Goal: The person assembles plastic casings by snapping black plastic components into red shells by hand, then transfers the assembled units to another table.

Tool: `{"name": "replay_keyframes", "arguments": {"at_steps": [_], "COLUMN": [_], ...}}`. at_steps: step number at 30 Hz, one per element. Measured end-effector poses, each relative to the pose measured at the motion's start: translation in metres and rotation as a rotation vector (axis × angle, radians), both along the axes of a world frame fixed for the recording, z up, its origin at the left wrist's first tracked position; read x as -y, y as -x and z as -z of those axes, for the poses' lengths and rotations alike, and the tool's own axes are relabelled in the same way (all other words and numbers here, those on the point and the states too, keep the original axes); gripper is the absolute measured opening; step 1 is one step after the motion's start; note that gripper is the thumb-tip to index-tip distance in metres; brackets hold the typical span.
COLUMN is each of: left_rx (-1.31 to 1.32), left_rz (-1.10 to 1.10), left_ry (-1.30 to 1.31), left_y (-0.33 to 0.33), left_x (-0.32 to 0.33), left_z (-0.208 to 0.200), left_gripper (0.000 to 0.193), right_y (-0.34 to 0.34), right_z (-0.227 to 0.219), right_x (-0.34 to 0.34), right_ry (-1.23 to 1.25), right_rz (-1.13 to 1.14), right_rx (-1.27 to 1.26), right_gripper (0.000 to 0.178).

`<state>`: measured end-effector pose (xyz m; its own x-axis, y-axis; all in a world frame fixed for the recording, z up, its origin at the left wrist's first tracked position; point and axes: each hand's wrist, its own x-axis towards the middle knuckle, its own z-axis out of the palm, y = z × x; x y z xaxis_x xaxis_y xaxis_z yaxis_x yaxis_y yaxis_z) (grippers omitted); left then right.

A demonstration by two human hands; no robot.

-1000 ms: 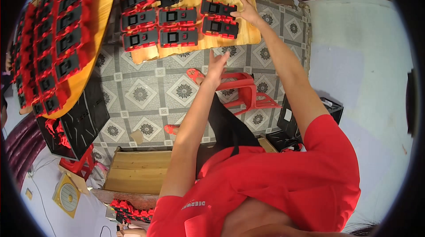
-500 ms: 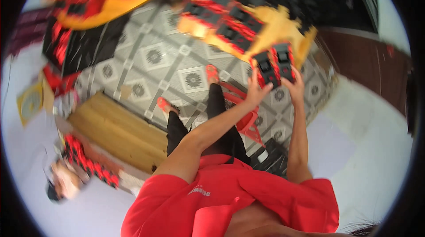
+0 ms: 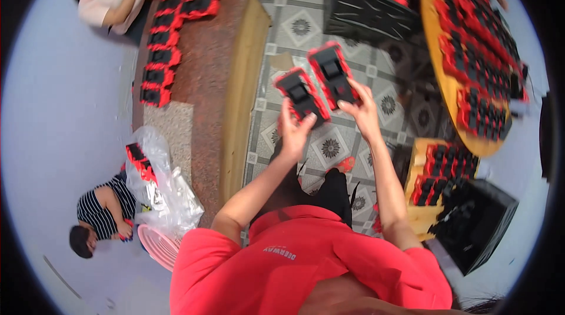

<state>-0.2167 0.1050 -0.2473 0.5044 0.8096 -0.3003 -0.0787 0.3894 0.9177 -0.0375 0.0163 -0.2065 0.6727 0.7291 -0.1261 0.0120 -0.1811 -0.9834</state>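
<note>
Gripped by its near end, a red-and-black blocky plastic piece (image 3: 301,95) is in my left hand (image 3: 295,132), whose fingers close round its sides. My right hand (image 3: 364,116) holds a second piece of the same kind (image 3: 332,70) the same way, slightly farther out and to the right. Both pieces have a red, jagged rim round a black body with a raised black block on top. They are held in the air above the tiled floor, side by side, with a narrow gap at their far ends.
At left, a reddish stone counter (image 3: 203,79) bears a row of similar pieces (image 3: 162,56) and a clear plastic bag (image 3: 170,191). One person (image 3: 112,3) sits beyond it, another (image 3: 109,209) nearer. A black-lined bin (image 3: 371,12) stands ahead. A yellow table (image 3: 432,20) holds many pieces at right.
My view has swung left, away from the small wooden table, so the stone counter now lies on my left. Both hands still hold their pieces, now above the middle of the floor.
</note>
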Motion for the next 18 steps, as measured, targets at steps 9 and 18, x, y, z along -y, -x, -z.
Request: {"name": "replay_keyframes", "arguments": {"at_steps": [9,18], "left_rx": [-0.009,-0.006], "left_rz": [-0.574,-0.706], "left_ry": [0.314,0.392], "left_y": [0.055,0.095], "left_x": [-0.277,-0.366], "left_z": [0.011,0.044], "left_gripper": [0.086,0.092], "right_y": [0.038,0.110], "right_z": [0.054,0.086], "right_x": [-0.393,-0.490], "right_ry": [0.136,0.156], "right_rz": [-0.492,-0.228], "right_rx": [-0.196,-0.269], "right_gripper": [0.066,0.067]}}
